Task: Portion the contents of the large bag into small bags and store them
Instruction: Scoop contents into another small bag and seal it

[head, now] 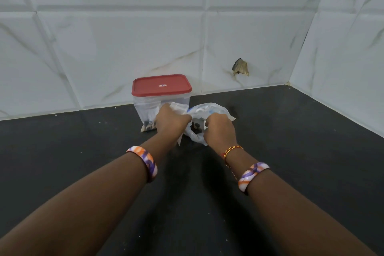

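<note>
Two arms reach out over the dark desk (83,141), each with a striped bangle. The left hand (170,123) is curled round thin see-through plastic, maybe a small bag (180,108); I cannot tell for sure. The right hand (220,131) is curled round the rim of the large bag (207,110) and holds its mouth open. The bag sits on the desk between the hands, well out in front of the person. Some dark bits (196,127) lie inside it.

The bag looks thin, soft and light. It will likely crumple and slip, so the rim is a good place to hold.

Just behind the left hand stands a clear box (145,108) with a red lid (161,85), against the tiled wall. A little filled bag (148,128) leans at its foot. The hands hide the fingertips and much of the plastic. What the dark bits are is too small to tell.
</note>
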Motion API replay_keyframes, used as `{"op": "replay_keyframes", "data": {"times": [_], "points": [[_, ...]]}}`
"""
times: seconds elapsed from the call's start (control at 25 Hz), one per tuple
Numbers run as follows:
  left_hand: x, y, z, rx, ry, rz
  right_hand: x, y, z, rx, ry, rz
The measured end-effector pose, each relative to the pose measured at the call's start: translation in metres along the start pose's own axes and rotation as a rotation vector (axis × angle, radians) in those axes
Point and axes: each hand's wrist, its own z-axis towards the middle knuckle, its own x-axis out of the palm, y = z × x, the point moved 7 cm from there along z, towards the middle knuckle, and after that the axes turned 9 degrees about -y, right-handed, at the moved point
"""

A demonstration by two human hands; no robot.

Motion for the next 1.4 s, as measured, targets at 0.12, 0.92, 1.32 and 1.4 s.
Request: {"op": "replay_keyframes", "data": {"times": [0.12, 0.92, 1.32, 1.4], "points": [[0.011, -0.029, 0.008, 0.06, -0.029, -0.103, 0.005, -0.018, 0.011, 0.092, -0.009, 0.233], [0.002, -0.017, -0.013, 0.228, 0.194, -0.061, 0.002, -0.059, -0.022, 0.676, -0.073, 0.818], [-0.02, 0.005, -0.04, 0.414, 0.286, 0.12, -0.025, -0.056, -0.063, 0.7, -0.053, 0.939], [-0.024, 0.011, -0.041, 0.437, 0.262, 0.161, -0.034, -0.05, -0.069, 0.679, -0.039, 0.962]]}}
